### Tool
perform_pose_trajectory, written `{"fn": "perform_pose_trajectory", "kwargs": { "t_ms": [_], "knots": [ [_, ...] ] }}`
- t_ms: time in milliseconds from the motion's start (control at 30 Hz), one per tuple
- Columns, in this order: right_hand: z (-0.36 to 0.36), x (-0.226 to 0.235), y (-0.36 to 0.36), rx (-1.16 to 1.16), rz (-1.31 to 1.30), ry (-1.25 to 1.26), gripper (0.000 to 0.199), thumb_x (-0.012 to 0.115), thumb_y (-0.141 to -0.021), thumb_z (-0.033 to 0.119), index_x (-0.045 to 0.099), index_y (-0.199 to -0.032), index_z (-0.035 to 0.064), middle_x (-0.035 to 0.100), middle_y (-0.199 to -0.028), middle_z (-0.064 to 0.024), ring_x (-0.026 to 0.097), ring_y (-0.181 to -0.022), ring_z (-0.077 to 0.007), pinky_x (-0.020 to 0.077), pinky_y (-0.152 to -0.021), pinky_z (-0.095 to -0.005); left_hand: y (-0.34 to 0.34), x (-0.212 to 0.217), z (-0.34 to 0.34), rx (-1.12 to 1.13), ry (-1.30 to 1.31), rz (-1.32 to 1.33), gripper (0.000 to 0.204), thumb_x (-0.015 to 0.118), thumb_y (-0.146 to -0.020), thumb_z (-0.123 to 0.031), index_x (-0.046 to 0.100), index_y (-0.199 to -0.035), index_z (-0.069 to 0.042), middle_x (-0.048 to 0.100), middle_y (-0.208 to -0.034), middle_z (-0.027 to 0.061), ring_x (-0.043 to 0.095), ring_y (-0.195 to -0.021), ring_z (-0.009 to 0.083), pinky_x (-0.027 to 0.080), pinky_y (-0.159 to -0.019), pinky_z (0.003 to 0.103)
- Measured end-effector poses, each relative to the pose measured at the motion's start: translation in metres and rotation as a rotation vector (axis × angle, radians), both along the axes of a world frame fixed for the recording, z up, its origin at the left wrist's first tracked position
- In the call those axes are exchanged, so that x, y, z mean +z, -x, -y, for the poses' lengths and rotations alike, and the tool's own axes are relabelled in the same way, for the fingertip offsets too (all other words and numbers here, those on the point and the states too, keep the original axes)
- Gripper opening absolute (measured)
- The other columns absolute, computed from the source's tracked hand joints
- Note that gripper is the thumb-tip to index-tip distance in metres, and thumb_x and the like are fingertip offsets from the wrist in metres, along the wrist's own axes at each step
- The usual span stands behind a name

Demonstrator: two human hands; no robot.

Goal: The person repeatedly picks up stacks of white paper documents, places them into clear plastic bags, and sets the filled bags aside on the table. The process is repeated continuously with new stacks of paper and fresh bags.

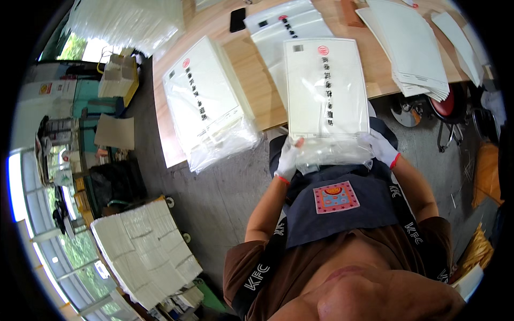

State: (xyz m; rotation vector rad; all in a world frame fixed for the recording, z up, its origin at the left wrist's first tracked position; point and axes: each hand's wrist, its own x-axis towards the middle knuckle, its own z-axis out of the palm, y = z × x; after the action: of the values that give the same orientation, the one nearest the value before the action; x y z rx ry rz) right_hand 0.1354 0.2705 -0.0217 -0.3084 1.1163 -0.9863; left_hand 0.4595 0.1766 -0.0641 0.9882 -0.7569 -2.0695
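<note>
A clear plastic bag (334,151) with a flat white sheet or envelope (305,91) in it lies partly over the table's near edge, toward my lap. Black characters, a red round mark and a small dark patch are printed on its face. My left hand (289,159), in a white glove with a red cuff and a bare thumb tip, grips the bag's lower left corner. At the lower right corner my right hand (381,148), gloved likewise, closes on the loose plastic; some of its fingers are hidden. The bag's near end is crumpled and hangs past the sheet.
Left on the wooden table (246,64) stands a stack of similar filled bags (206,96). Behind the held bag lie printed plastic bags (286,27) and a black phone (237,20). White sheets (409,45) fan out at right. A loaded cart (147,249) stands lower left.
</note>
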Motion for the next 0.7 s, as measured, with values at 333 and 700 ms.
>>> {"fn": "perform_pose_trajectory", "kwargs": {
  "t_ms": [333, 700],
  "knots": [
    [0.018, -0.006, -0.006, -0.006, -0.603, 0.031, 0.064, 0.06, -0.087, 0.012, 0.031, -0.144, 0.0052, 0.058, -0.124, -0.0118, 0.058, -0.109, -0.0195, 0.0447, -0.094, -0.0319, -0.004, 0.036, 0.007, 0.068, 0.492, 0.769, 0.037, 0.049, -0.095, -0.016, 0.052, -0.128, 0.001, 0.063, -0.118, 0.0136, 0.059, -0.105, 0.0185, 0.042, -0.093, 0.027],
    [-0.002, -0.017, -0.009, 0.108, -1.102, 0.157, 0.049, 0.062, -0.086, 0.032, 0.051, -0.127, 0.0078, 0.064, -0.111, -0.0154, 0.063, -0.1, -0.0282, 0.0462, -0.089, -0.0337, 0.012, 0.018, -0.016, 0.359, 0.312, 0.527, 0.044, 0.053, -0.083, 0.013, 0.053, -0.126, 0.003, 0.058, -0.123, 0.0101, 0.054, -0.11, 0.0149, 0.044, -0.095, 0.025]
  ]
}}
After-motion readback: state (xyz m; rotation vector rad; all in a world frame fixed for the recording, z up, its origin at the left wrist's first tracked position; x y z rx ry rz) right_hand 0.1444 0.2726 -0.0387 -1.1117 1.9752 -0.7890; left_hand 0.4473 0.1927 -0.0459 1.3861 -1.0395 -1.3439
